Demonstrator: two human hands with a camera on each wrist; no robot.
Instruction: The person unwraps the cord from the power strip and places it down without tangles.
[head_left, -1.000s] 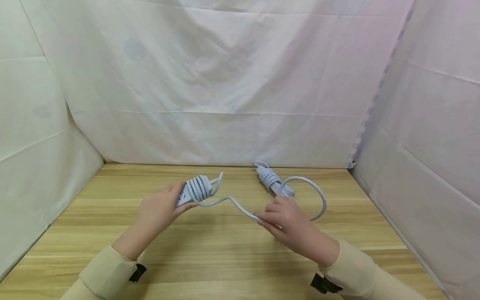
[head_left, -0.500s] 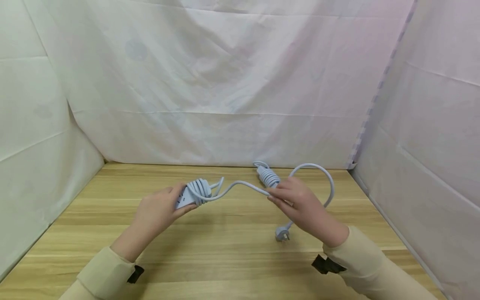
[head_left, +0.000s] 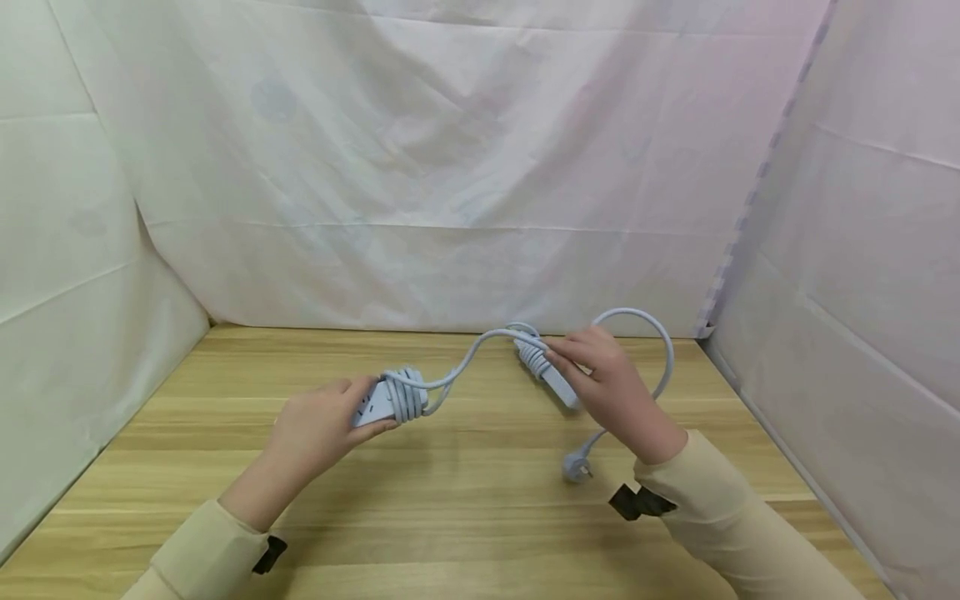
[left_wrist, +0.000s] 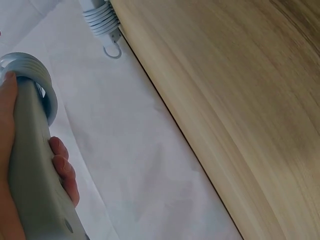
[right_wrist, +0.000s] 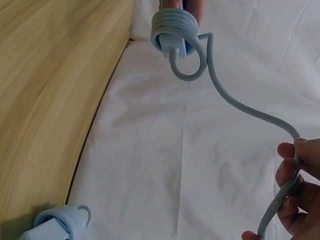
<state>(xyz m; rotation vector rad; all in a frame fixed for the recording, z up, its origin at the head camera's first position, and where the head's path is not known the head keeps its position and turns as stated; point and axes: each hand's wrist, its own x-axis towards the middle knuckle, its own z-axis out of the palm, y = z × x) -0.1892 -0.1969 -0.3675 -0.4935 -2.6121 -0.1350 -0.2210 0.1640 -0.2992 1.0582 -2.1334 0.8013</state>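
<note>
Wrapping the cord (head_left: 480, 341) looks like the step in hand, partway done.
Left fingers (head_left: 360, 390) grasp the power strip (head_left: 377, 404), raised over the counter (head_left: 450, 533); right fingers (head_left: 573, 348) pinch the loose length (a second strip (head_left: 561, 388), already wrapped, lies farther back). The next move likely calls for bringing that length around snugly.

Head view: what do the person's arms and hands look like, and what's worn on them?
The left hand and right hand are gloveless, with bare wrists. The left sleeve and right sleeve are plain pale beige, ending in cuffs. A small black piece shows at the left cuff and another at the right cuff; I can't tell what they are.
</note>
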